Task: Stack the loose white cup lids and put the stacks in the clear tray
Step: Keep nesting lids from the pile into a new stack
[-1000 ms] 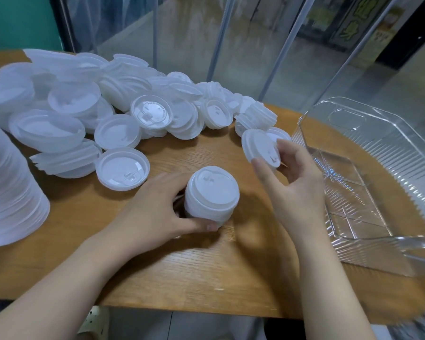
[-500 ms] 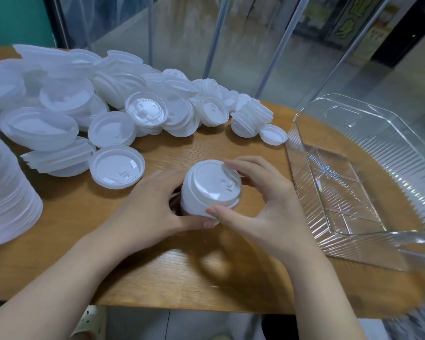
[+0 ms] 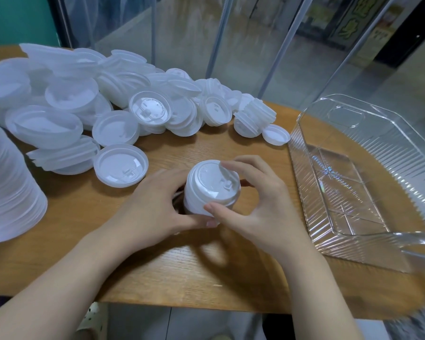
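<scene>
Two bare hands meet around a short stack of white cup lids [image 3: 210, 188] standing upright on a wooden surface [image 3: 157, 261]. The left hand [image 3: 152, 204] curls around the stack's left and near side, its thumb pressed against the base. The right hand [image 3: 263, 204] curves around the right side, with its thumb on the near rim of the top lid and its fingertips [image 3: 225, 165] resting on the far rim. Both hands hold the stack between them.

To the right of the right hand, close by but not touching it, lies a clear tray [image 3: 304, 192] with ribbed walls and handle cut-outs. It holds no lids; only the wood beneath shows through its floor.

Beyond and to the left of the left hand spreads a pile of loose white lids [image 3: 108, 101], some face up, some overturned, some already nested in small tilted clumps. One single lid [image 3: 120, 165] lies flat just beyond the left hand. Another small lid [image 3: 276, 134] lies beyond the right hand, just beside the tray's far left corner. At the far left, well apart from the left hand, a tall stack of larger lids [image 3: 8, 190] leans out of view.
</scene>
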Action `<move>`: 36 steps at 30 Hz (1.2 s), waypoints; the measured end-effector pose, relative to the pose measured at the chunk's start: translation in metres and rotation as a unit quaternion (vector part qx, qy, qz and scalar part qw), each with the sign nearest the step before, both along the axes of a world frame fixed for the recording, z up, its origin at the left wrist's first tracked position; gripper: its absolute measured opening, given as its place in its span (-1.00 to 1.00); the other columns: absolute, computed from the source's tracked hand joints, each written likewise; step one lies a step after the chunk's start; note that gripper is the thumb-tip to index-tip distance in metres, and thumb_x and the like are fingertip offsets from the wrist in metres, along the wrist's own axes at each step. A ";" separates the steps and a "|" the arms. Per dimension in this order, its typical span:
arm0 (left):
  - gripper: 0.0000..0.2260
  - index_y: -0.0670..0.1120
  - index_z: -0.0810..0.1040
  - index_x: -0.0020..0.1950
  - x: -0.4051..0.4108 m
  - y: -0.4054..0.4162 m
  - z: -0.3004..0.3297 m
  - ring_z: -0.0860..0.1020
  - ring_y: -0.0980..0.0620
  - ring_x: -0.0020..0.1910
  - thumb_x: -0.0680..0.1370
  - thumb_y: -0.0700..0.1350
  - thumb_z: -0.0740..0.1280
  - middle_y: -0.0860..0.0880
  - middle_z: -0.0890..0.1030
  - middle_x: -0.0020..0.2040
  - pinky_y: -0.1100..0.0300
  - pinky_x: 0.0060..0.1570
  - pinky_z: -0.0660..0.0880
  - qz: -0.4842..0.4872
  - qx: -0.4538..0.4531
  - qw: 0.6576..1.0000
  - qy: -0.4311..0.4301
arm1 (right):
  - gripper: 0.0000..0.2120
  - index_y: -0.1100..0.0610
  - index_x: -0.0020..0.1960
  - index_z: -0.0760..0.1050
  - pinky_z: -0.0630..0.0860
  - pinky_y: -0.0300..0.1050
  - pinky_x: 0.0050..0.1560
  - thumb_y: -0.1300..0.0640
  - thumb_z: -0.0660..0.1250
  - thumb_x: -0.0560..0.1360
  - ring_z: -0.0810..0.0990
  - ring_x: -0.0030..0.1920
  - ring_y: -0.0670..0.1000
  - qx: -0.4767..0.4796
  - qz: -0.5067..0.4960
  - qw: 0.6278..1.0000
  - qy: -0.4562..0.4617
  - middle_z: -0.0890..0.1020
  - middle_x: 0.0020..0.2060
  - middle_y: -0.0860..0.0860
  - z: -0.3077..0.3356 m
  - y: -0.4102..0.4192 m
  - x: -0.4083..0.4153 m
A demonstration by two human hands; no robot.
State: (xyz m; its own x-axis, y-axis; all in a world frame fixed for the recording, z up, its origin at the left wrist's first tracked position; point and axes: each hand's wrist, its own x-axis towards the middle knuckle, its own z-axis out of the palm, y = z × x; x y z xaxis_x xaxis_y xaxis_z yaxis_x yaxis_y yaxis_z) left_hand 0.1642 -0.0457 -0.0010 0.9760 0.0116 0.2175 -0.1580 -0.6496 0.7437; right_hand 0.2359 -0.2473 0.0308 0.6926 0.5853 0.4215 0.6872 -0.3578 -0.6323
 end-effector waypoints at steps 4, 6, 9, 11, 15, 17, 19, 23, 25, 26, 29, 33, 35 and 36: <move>-0.58 0.45 0.46 0.04 0.000 0.000 0.001 0.45 0.28 0.06 0.26 0.40 0.51 0.50 0.52 0.05 0.41 -0.06 0.28 0.001 -0.006 1.000 0.004 | -0.43 0.13 0.29 0.62 0.51 -0.24 0.22 0.06 0.69 0.34 0.57 0.28 -0.09 0.006 0.006 1.000 0.014 0.58 0.20 -0.09 0.000 0.001 0.002; -0.59 0.46 0.46 0.02 0.000 0.001 0.001 0.45 0.28 0.06 0.26 0.40 0.51 0.50 0.51 0.05 0.41 -0.06 0.28 0.000 -0.010 1.000 0.007 | -0.44 0.12 0.27 0.62 0.52 -0.23 0.22 0.06 0.69 0.34 0.57 0.29 -0.11 0.005 0.004 1.000 0.015 0.61 0.21 -0.11 0.000 0.001 0.002; -0.54 0.47 0.46 0.07 0.001 0.001 -0.001 0.44 0.30 0.05 0.23 0.49 0.45 0.49 0.51 0.07 0.39 -0.05 0.29 -0.003 -0.007 1.000 0.009 | -0.46 0.05 0.26 0.61 0.53 -0.20 0.21 0.02 0.68 0.34 0.58 0.27 -0.08 -0.008 -0.002 0.999 0.032 0.63 0.17 -0.15 0.001 0.001 0.002; -0.53 0.48 0.45 0.08 0.002 0.002 -0.002 0.43 0.33 0.05 0.22 0.49 0.44 0.51 0.49 0.08 0.39 -0.04 0.28 -0.001 -0.004 1.000 0.010 | -0.47 0.02 0.26 0.61 0.53 -0.17 0.20 -0.01 0.68 0.34 0.58 0.26 -0.06 -0.020 -0.002 0.999 0.043 0.63 0.14 -0.16 0.003 0.001 0.002; -0.53 0.46 0.45 0.08 0.002 0.002 -0.003 0.42 0.34 0.07 0.25 0.41 0.52 0.49 0.49 0.09 0.42 -0.03 0.29 0.004 -0.003 1.000 0.014 | -0.42 0.02 0.32 0.59 0.52 -0.15 0.23 -0.01 0.67 0.35 0.55 0.29 -0.08 -0.035 0.004 0.998 0.050 0.59 0.17 -0.18 0.003 0.003 0.003; -0.52 0.45 0.46 0.10 0.002 0.002 -0.005 0.43 0.33 0.06 0.25 0.42 0.52 0.44 0.51 0.10 0.41 -0.03 0.29 0.004 0.000 1.000 0.011 | -0.40 0.02 0.35 0.58 0.49 -0.20 0.25 -0.02 0.66 0.36 0.54 0.31 -0.09 -0.039 0.009 0.998 0.050 0.57 0.21 -0.19 0.003 0.003 0.003; -0.48 0.40 0.50 0.15 0.003 0.003 -0.007 0.43 0.32 0.05 0.25 0.47 0.48 0.40 0.54 0.08 0.38 -0.03 0.29 0.005 0.004 1.000 0.011 | -0.38 0.01 0.36 0.57 0.47 -0.24 0.26 -0.04 0.66 0.36 0.52 0.34 -0.10 -0.041 0.016 0.997 0.056 0.55 0.23 -0.21 0.003 0.002 0.002; -0.48 0.40 0.51 0.16 0.003 0.003 -0.007 0.43 0.31 0.04 0.26 0.47 0.48 0.42 0.53 0.06 0.37 -0.04 0.29 0.008 0.007 1.000 0.009 | -0.37 -0.03 0.36 0.56 0.49 -0.15 0.32 -0.13 0.65 0.35 0.51 0.38 -0.08 -0.019 0.017 0.997 0.068 0.54 0.28 -0.18 0.005 0.003 0.001; -0.53 0.46 0.46 0.09 0.002 0.003 -0.005 0.43 0.31 0.04 0.27 0.41 0.54 0.45 0.51 0.07 0.38 -0.05 0.28 0.007 0.004 1.000 0.008 | -0.38 -0.03 0.36 0.56 0.50 -0.04 0.34 -0.21 0.57 0.38 0.50 0.40 -0.04 0.013 -0.001 0.998 0.067 0.56 0.30 -0.16 0.006 0.003 0.003; -0.55 0.49 0.44 0.06 0.002 0.003 -0.005 0.43 0.31 0.03 0.27 0.39 0.55 0.44 0.50 0.06 0.37 -0.05 0.28 0.007 0.003 1.000 0.009 | -0.38 -0.03 0.37 0.56 0.51 -0.01 0.34 -0.24 0.53 0.39 0.50 0.41 -0.02 0.025 -0.009 0.997 0.066 0.57 0.30 -0.15 0.006 0.003 0.003; -0.55 0.55 0.40 0.02 0.003 0.001 -0.006 0.43 0.29 0.00 0.27 0.40 0.56 0.43 0.51 0.03 0.33 -0.08 0.28 0.008 0.005 1.000 0.003 | -0.44 -0.03 0.32 0.60 0.53 -0.06 0.29 -0.21 0.54 0.39 0.56 0.35 -0.03 0.029 -0.015 0.997 0.069 0.63 0.23 -0.16 0.005 0.007 0.005; -0.53 0.60 0.37 0.04 0.004 0.002 -0.007 0.43 0.28 0.00 0.27 0.43 0.55 0.42 0.51 0.02 0.29 -0.09 0.29 0.008 0.003 1.000 0.003 | -0.39 -0.08 0.35 0.56 0.53 -0.19 0.26 -0.16 0.60 0.34 0.60 0.28 -0.07 0.016 -0.014 0.995 0.096 0.66 0.17 -0.17 0.001 0.011 0.007; -0.50 0.59 0.39 0.09 0.004 0.003 -0.009 0.45 0.27 0.01 0.26 0.43 0.54 0.37 0.54 0.02 0.28 -0.07 0.32 0.013 -0.004 1.000 0.003 | -0.35 -0.08 0.40 0.51 0.51 -0.17 0.28 -0.19 0.56 0.35 0.59 0.31 -0.07 0.029 -0.010 0.994 0.104 0.65 0.20 -0.16 0.002 0.013 0.007; -0.48 0.55 0.41 0.13 0.004 0.003 -0.011 0.46 0.27 0.02 0.25 0.44 0.53 0.35 0.56 0.02 0.27 -0.05 0.34 0.015 -0.003 1.000 0.005 | -0.36 -0.06 0.40 0.51 0.51 -0.17 0.28 -0.20 0.52 0.37 0.58 0.33 -0.06 0.050 -0.012 0.992 0.111 0.64 0.23 -0.14 0.004 0.013 0.009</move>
State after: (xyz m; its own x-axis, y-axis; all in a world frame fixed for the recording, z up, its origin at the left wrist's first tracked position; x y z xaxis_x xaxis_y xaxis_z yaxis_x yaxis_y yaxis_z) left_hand 0.1686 -0.0429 -0.0115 0.9772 0.0415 0.2081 -0.1320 -0.6491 0.7492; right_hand 0.2451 -0.2340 0.0347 0.7882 0.5301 0.3127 0.5191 -0.2996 -0.8005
